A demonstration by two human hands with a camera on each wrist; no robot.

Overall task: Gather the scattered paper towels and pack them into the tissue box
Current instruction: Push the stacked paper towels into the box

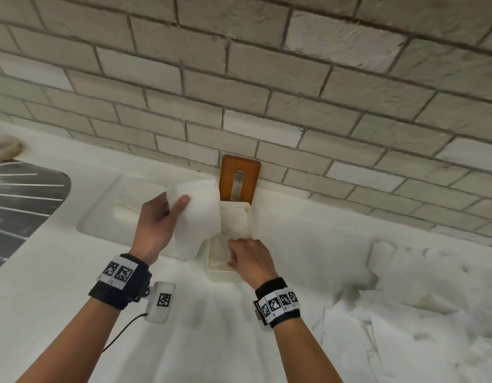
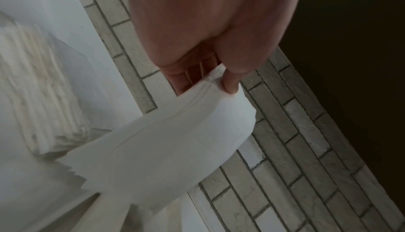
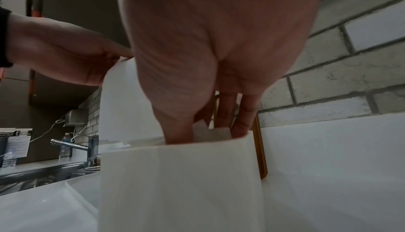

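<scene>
My left hand (image 1: 167,214) pinches a white paper towel sheet (image 1: 197,217) by its top edge and holds it up over the left side of the open white tissue box (image 1: 249,217). The left wrist view has the thumb (image 2: 230,81) pressed on that sheet (image 2: 175,140). My right hand (image 1: 247,258) reaches down into the near end of the box. In the right wrist view its thumb and fingers (image 3: 242,125) go below the box wall (image 3: 179,183) with a fold of towel (image 3: 211,132) between them. Several loose towels (image 1: 405,305) lie scattered at the right.
The box's wooden slotted lid (image 1: 228,172) leans on the brick wall behind the box. A stack of folded towels (image 2: 43,88) lies in a counter recess (image 1: 101,217) to the left. Farther left are the steel sink (image 1: 18,205), a faucet (image 3: 72,144) and a water bottle (image 3: 63,149).
</scene>
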